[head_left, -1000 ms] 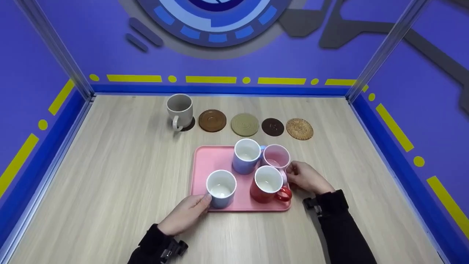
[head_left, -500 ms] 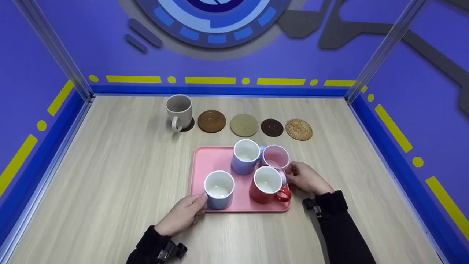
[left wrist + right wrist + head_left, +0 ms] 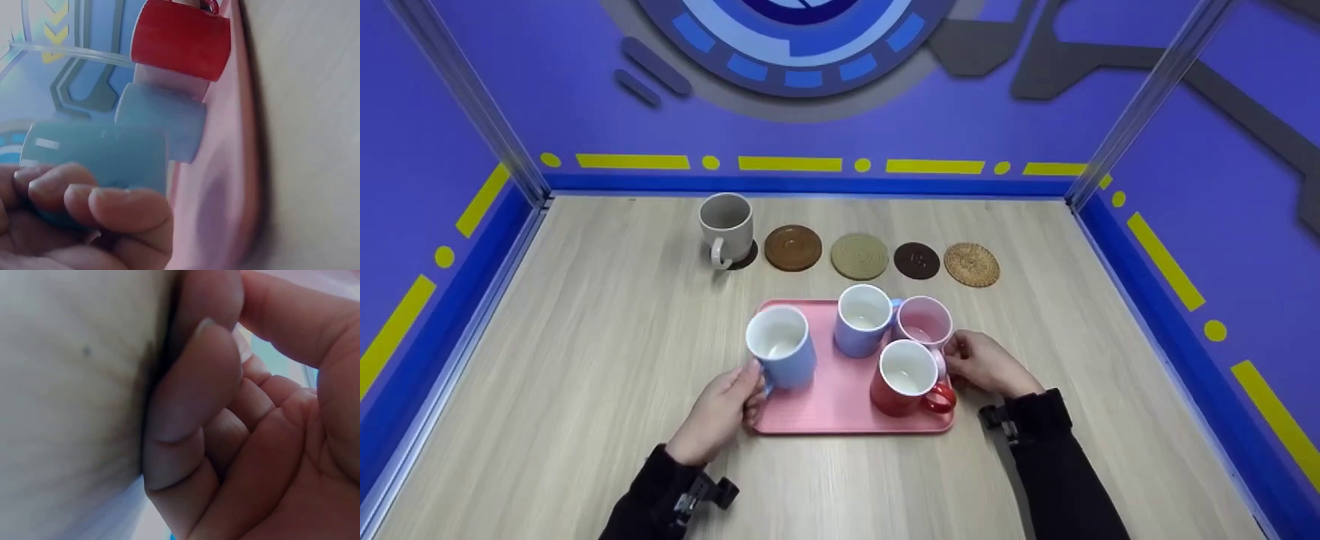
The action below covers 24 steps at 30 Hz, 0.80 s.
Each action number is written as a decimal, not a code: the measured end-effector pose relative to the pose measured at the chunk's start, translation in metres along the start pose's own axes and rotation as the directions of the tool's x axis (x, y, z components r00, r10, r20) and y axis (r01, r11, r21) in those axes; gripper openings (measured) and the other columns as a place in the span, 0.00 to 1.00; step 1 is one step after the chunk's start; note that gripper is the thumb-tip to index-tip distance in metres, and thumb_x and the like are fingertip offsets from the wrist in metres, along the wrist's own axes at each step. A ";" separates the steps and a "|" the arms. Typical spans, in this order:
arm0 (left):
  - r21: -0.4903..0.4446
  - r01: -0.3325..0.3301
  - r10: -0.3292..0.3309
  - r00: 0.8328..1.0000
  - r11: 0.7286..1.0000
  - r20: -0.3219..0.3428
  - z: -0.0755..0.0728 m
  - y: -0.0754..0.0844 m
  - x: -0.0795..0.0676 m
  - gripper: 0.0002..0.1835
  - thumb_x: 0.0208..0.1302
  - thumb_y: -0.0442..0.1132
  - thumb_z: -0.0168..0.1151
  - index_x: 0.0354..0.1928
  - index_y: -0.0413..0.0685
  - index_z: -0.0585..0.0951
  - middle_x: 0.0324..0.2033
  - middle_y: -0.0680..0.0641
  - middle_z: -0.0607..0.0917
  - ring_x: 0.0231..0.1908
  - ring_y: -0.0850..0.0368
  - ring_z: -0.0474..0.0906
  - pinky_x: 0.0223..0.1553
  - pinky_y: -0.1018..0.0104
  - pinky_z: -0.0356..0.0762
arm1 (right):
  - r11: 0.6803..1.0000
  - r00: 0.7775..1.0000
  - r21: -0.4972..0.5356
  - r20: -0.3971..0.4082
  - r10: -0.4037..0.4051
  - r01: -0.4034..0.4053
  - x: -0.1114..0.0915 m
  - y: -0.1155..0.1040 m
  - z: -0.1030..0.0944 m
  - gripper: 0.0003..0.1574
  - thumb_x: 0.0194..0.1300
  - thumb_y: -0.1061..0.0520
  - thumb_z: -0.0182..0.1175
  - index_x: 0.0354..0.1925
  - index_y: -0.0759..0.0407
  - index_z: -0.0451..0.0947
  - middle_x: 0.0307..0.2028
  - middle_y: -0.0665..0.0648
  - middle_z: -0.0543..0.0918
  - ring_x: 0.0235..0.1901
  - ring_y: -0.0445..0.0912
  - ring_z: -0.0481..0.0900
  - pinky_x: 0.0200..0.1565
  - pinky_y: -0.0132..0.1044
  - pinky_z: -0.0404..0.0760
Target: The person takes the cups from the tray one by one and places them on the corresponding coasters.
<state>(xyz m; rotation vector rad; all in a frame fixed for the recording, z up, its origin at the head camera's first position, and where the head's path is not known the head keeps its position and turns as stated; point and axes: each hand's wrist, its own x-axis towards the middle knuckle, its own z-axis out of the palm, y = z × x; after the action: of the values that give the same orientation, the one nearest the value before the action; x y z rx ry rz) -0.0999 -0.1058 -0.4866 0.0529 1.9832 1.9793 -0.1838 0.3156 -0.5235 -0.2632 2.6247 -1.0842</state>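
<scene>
My left hand point(image 3: 716, 412) grips the handle side of a light blue mug point(image 3: 793, 364), held over the left part of the pink tray point(image 3: 847, 416). In the left wrist view, curled fingers point(image 3: 129, 208) lie against that mug point(image 3: 107, 149), which is apart from the tray's surface. My right hand point(image 3: 990, 365) pinches the tray's right edge beside the pink mug point(image 3: 924, 326); the right wrist view shows its curled fingers point(image 3: 191, 388) low against the tabletop. Also on the tray stand a periwinkle-blue mug point(image 3: 856, 341) and a red mug point(image 3: 894, 401).
Behind the tray is a row of round coasters: brown point(image 3: 793, 247), green point(image 3: 859, 256), dark brown point(image 3: 917, 260) and woven point(image 3: 972, 265). A grey mug point(image 3: 727, 229) stands on a dark coaster point(image 3: 748, 257) at the row's left end. Blue panels enclose the table.
My left hand has raised the light blue mug off the tray and shifted it left and away from me. The right hand and the other mugs stay put.
</scene>
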 end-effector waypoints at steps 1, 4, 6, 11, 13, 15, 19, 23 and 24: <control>-0.006 -0.012 0.012 0.999 1.000 -0.030 0.000 0.004 0.006 0.24 0.89 0.46 0.38 0.29 0.45 0.66 0.25 0.51 0.67 0.24 0.58 0.65 0.30 0.70 0.66 | 1.000 1.000 0.001 0.000 0.000 0.000 0.000 0.000 0.000 0.11 0.72 0.55 0.68 0.39 0.62 0.79 0.30 0.53 0.82 0.29 0.42 0.77 0.31 0.31 0.76; -0.038 -0.050 0.045 0.993 0.998 -0.109 0.002 0.019 0.030 0.23 0.89 0.44 0.39 0.29 0.46 0.68 0.24 0.50 0.68 0.24 0.56 0.64 0.29 0.69 0.65 | 1.000 1.000 0.000 -0.002 0.008 -0.008 0.000 0.000 0.000 0.11 0.72 0.55 0.68 0.39 0.62 0.79 0.30 0.53 0.83 0.28 0.42 0.78 0.30 0.32 0.77; -0.057 -0.083 0.074 0.986 0.995 -0.148 0.002 0.029 0.051 0.23 0.89 0.44 0.40 0.28 0.47 0.68 0.23 0.51 0.67 0.23 0.57 0.63 0.28 0.68 0.65 | 1.000 1.000 0.003 -0.001 0.022 -0.022 0.000 0.000 0.001 0.11 0.72 0.55 0.67 0.39 0.62 0.79 0.30 0.53 0.83 0.28 0.42 0.78 0.30 0.32 0.77; -0.037 -0.140 0.129 0.968 0.989 -0.214 0.003 0.047 0.110 0.24 0.89 0.46 0.40 0.27 0.49 0.67 0.22 0.53 0.66 0.22 0.58 0.62 0.26 0.68 0.65 | 0.999 1.000 0.011 -0.001 0.031 -0.031 -0.001 0.002 0.003 0.12 0.73 0.54 0.67 0.39 0.62 0.79 0.29 0.52 0.82 0.28 0.42 0.78 0.30 0.32 0.78; -0.022 -0.134 0.125 0.963 0.991 -0.238 0.003 0.048 0.132 0.24 0.89 0.47 0.40 0.27 0.50 0.67 0.22 0.53 0.66 0.21 0.60 0.62 0.26 0.69 0.66 | 0.999 0.999 0.018 0.000 0.033 -0.033 -0.001 0.003 0.004 0.12 0.73 0.54 0.68 0.39 0.61 0.79 0.29 0.52 0.82 0.29 0.43 0.78 0.30 0.32 0.78; -0.012 -0.118 0.111 0.960 0.993 -0.259 0.003 0.045 0.151 0.24 0.89 0.49 0.39 0.27 0.50 0.66 0.22 0.54 0.66 0.20 0.62 0.61 0.24 0.70 0.64 | 0.999 0.999 0.017 0.003 0.042 -0.042 -0.001 0.003 0.006 0.11 0.73 0.54 0.68 0.39 0.61 0.80 0.29 0.52 0.82 0.29 0.43 0.78 0.31 0.32 0.78; 0.031 -0.073 0.079 0.944 0.997 -0.319 0.002 0.037 0.178 0.25 0.88 0.50 0.39 0.27 0.50 0.67 0.22 0.54 0.67 0.16 0.64 0.60 0.20 0.72 0.61 | 0.999 0.999 0.014 0.011 0.047 -0.048 0.000 0.002 0.007 0.09 0.73 0.55 0.67 0.39 0.60 0.80 0.29 0.52 0.82 0.29 0.43 0.79 0.31 0.33 0.79; 0.137 -0.048 0.096 0.925 0.989 -0.368 0.000 0.034 0.197 0.24 0.88 0.50 0.38 0.28 0.51 0.68 0.23 0.54 0.69 0.15 0.63 0.62 0.19 0.71 0.62 | 0.999 0.999 0.017 -0.001 0.049 -0.049 0.001 0.001 0.004 0.09 0.73 0.56 0.67 0.39 0.60 0.79 0.29 0.52 0.82 0.28 0.43 0.79 0.30 0.32 0.79; 0.163 -0.045 0.104 0.921 0.986 -0.376 0.000 0.034 0.202 0.24 0.88 0.50 0.38 0.28 0.51 0.68 0.23 0.54 0.70 0.15 0.63 0.62 0.20 0.70 0.62 | 0.999 0.999 0.015 -0.006 0.043 -0.043 0.001 0.001 0.003 0.09 0.73 0.56 0.67 0.39 0.61 0.79 0.29 0.53 0.82 0.29 0.42 0.78 0.30 0.32 0.78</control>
<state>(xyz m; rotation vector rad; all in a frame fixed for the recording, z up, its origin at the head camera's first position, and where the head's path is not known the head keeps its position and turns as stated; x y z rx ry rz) -0.2970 -0.0522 -0.4958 -0.2462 2.4073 2.0013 -0.1841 0.3142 -0.5264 -0.1992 2.6139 -1.0920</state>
